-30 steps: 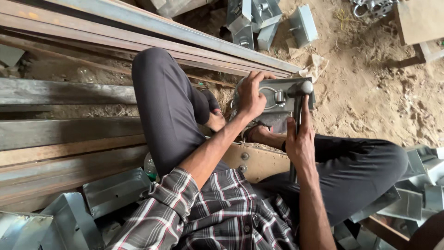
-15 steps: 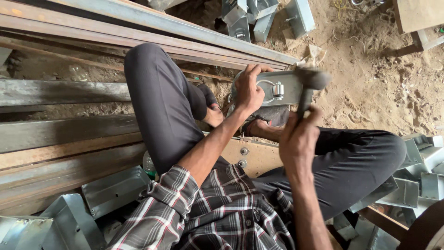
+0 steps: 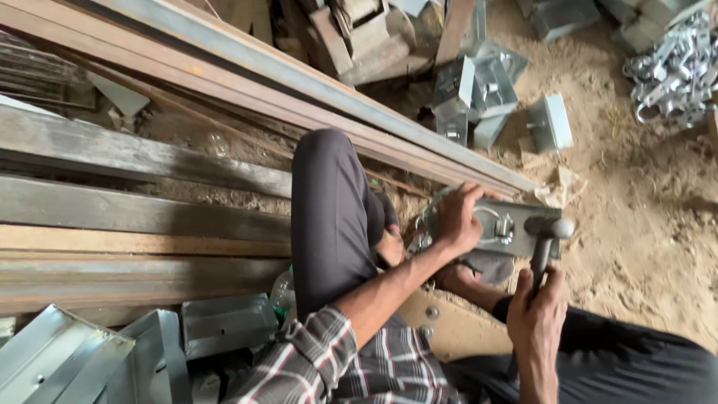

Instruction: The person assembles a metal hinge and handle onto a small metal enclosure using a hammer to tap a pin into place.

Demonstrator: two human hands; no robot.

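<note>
My left hand [image 3: 458, 218] presses down on a grey metal bracket plate [image 3: 516, 217] that lies on the sandy ground in front of me. A small U-shaped clamp [image 3: 502, 227] sits on the plate just right of my fingers. My right hand [image 3: 540, 310] grips the handle of a hammer [image 3: 547, 238], whose head rests on the plate's right end. I sit with my left knee raised, in dark trousers and a plaid shirt, and my bare feet are under the plate.
Long rusty steel beams [image 3: 224, 67] run across the left and top. Folded galvanised sheet pieces [image 3: 149, 344] lie at the lower left, more metal boxes [image 3: 493, 90] beyond the beams, and a heap of small clamps [image 3: 673, 75] at the top right. Sand covers the right side.
The hammer was raised half a second ago and has come down onto the plate's right end. My left hand has stayed on the plate. The view has shifted.
</note>
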